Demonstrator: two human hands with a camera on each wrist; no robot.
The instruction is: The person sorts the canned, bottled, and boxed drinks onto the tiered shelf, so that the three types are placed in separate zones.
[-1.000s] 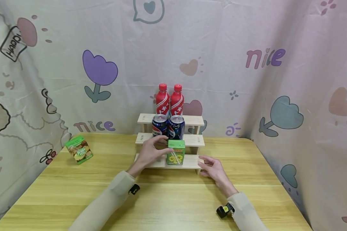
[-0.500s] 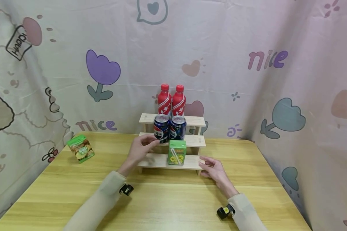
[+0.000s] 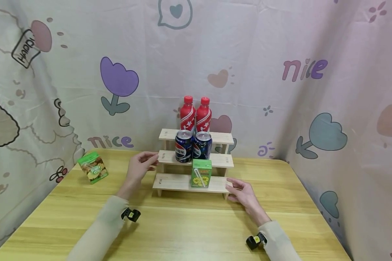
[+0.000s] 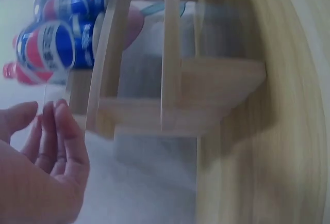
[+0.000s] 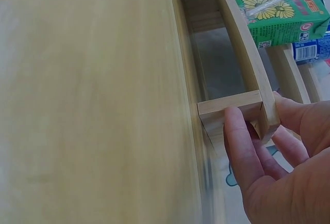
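Observation:
A three-step wooden display stand (image 3: 173,182) stands on the table. My right hand (image 3: 243,194) grips the right end of its lowest step, thumb on top and fingers against the leg. My left hand (image 3: 138,170) is beside the left end of the middle step, fingers loosely bent and holding nothing. On the lowest step, right of centre, a green drink carton (image 3: 201,174) stands upright with a wrapped straw on its front. Two blue cola cans (image 3: 184,148) sit side by side on the middle step. Two red bottles (image 3: 187,116) occupy the top one.
Another green drink carton (image 3: 93,168) stands at the table's back left, turned at an angle. Behind the wooden table (image 3: 196,224) hangs a printed cloth (image 3: 248,43), which also covers both sides.
My left hand has let go of the green carton on the lowest step and drawn back to the left. My right hand keeps its grip on the stand.

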